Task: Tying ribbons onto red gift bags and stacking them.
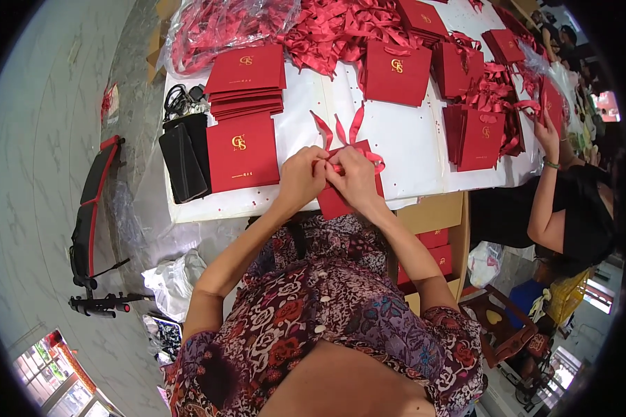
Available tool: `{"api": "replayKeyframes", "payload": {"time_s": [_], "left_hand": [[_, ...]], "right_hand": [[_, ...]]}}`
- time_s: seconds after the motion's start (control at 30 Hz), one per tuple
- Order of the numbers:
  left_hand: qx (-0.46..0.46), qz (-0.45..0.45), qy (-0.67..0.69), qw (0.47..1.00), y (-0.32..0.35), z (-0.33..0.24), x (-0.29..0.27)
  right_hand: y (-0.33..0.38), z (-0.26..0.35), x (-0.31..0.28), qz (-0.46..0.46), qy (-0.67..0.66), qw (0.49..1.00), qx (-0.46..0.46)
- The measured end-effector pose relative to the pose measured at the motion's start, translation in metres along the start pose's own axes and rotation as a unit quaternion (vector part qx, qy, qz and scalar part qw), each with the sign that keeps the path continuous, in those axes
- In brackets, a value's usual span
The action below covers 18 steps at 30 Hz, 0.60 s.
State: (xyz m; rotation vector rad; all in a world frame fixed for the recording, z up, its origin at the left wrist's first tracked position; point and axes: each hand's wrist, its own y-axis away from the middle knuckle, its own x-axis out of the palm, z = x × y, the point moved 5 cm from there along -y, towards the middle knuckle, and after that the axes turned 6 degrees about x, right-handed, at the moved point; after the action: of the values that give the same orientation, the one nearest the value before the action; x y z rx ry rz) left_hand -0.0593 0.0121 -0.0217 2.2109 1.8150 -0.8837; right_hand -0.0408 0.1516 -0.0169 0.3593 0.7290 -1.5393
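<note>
My left hand (300, 175) and my right hand (355, 178) meet at the near edge of the white table (410, 149). Between them they grip a red ribbon (342, 132) at the top of a flat red paper bag (331, 203). Two ribbon ends stick up past my fingers toward the table's middle. The bag is partly hidden under both hands. A similar red bag (243, 152) with a gold mark lies just left of my left hand.
Stacks of red bags (246, 78) and a heap of red ribbons (334, 28) fill the far table. A black pouch (182, 163) lies at the left edge. Another person's hand (548, 136) works at the right. A cardboard box (435, 240) stands under the table.
</note>
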Motion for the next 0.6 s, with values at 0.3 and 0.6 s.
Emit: {"api": "replayKeyframes", "payload": {"time_s": [0.3, 0.6], "left_hand": [[0.038, 0.001, -0.005, 0.999, -0.012, -0.005, -0.017], [0.17, 0.039, -0.044, 0.984, -0.007, -0.022, -0.011]], "right_hand": [[-0.022, 0.015, -0.034, 0.086, -0.097, 0.991, 0.039], [-0.039, -0.036, -0.009, 0.304, -0.178, 0.926, 0.132]]}}
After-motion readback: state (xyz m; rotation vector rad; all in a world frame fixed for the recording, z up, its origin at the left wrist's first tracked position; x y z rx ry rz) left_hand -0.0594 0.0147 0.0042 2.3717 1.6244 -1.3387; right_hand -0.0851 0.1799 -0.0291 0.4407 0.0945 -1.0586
